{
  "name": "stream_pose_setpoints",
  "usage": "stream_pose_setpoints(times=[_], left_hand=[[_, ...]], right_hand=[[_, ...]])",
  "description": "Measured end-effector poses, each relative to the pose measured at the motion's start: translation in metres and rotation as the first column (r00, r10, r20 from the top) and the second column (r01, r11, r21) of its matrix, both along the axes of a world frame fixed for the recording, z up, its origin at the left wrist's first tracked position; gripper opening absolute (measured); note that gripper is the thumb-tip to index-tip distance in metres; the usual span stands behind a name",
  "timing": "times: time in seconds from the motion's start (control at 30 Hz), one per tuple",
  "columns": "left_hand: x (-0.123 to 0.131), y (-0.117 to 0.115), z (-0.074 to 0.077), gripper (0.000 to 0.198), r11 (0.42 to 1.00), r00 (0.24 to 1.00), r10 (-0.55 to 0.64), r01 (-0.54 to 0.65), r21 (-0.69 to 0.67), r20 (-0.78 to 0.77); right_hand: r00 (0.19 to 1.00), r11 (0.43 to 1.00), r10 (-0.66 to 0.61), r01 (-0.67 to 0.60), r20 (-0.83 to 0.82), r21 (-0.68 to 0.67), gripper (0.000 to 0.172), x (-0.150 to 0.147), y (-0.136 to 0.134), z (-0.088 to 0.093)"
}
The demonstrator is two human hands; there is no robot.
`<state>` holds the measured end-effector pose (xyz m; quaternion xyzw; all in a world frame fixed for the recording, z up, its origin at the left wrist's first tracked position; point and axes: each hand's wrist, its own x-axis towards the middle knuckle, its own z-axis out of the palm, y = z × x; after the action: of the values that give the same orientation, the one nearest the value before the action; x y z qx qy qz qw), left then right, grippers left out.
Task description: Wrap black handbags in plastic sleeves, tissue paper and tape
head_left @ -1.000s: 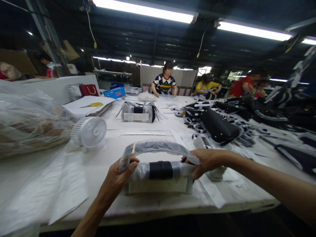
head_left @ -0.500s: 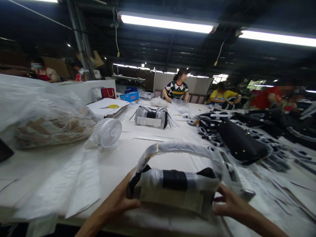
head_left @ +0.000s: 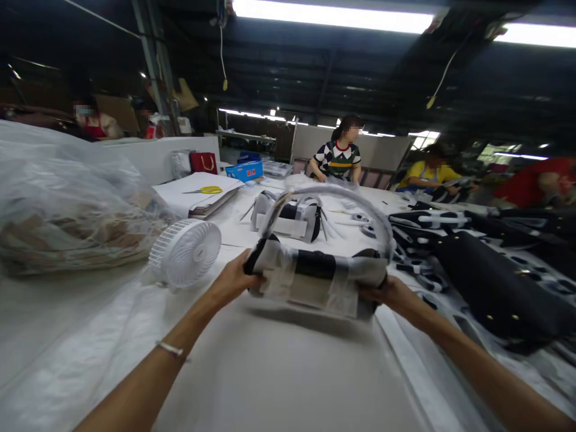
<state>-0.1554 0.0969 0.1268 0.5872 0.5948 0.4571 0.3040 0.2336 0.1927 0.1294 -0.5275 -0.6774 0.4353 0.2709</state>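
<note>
A black handbag (head_left: 315, 264), wrapped in pale protective film with a covered handle arching above it, hangs a little over the white table. My left hand (head_left: 236, 277) grips its left end, thumb on the near side. At the opposite end my right hand (head_left: 389, 294) is closed on the bag, its fingers partly hidden. Just behind stands a second wrapped handbag (head_left: 288, 223), partly covered by the raised handle of the first.
A white fan (head_left: 185, 252) stands left of my left hand, beside a large clear plastic bag (head_left: 81, 210). Yellow scissors (head_left: 209, 189) lie on stacked sheets. Black bag pieces (head_left: 499, 282) crowd the right side. A co-worker (head_left: 338, 155) is across the table.
Both hands have carried the wrapped handbag forward and up, away from the near table edge toward the second bag. The camera view has shifted slightly.
</note>
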Motion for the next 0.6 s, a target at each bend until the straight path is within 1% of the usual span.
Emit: stream_pose_setpoints(times=[0.03, 0.1, 0.17, 0.27, 0.33, 0.4, 0.47, 0.53, 0.6], left_hand=[[-0.006, 0.017, -0.002, 0.049, 1.0, 1.0, 0.016, -0.016, 0.001, -0.019], [-0.016, 0.043, -0.012, 0.052, 1.0, 0.999, 0.021, -0.022, -0.014, -0.03], [-0.021, 0.056, -0.026, 0.054, 0.999, 1.0, 0.005, -0.005, -0.039, -0.008], [-0.022, 0.058, -0.045, 0.059, 0.998, 0.999, -0.019, 0.021, -0.066, 0.039], [-0.022, 0.054, -0.052, 0.068, 0.998, 0.997, -0.046, 0.049, -0.046, 0.067], [-0.023, 0.05, -0.056, 0.079, 0.997, 0.994, -0.073, 0.075, -0.021, 0.079], [-0.024, 0.048, -0.06, 0.084, 0.997, 0.995, -0.074, 0.077, -0.028, 0.07], [-0.025, 0.047, -0.063, 0.082, 0.996, 0.996, -0.062, 0.066, -0.063, 0.07], [-0.024, 0.049, -0.066, 0.076, 0.995, 0.995, -0.055, 0.062, -0.084, 0.08]], right_hand=[[1.0, 1.0, -0.004, 0.004, -0.009, -0.018, 0.052, -0.008, 0.016, 0.0], [1.0, 0.999, -0.004, 0.004, 0.003, -0.053, 0.058, -0.02, 0.041, -0.006], [0.999, 0.996, -0.006, 0.009, 0.032, -0.083, 0.062, -0.025, 0.057, -0.019], [0.998, 0.994, -0.006, 0.013, 0.07, -0.11, 0.067, -0.023, 0.066, -0.036], [0.993, 0.991, 0.029, -0.013, 0.113, -0.134, 0.069, -0.018, 0.067, -0.04], [0.984, 0.987, 0.112, -0.094, 0.138, -0.133, 0.066, -0.013, 0.068, -0.04], [0.973, 0.978, 0.19, -0.176, 0.132, -0.112, 0.059, -0.009, 0.068, -0.04], [0.97, 0.972, 0.219, -0.207, 0.109, -0.107, 0.054, -0.008, 0.069, -0.042], [0.975, 0.974, 0.204, -0.193, 0.091, -0.119, 0.056, -0.008, 0.069, -0.047]])
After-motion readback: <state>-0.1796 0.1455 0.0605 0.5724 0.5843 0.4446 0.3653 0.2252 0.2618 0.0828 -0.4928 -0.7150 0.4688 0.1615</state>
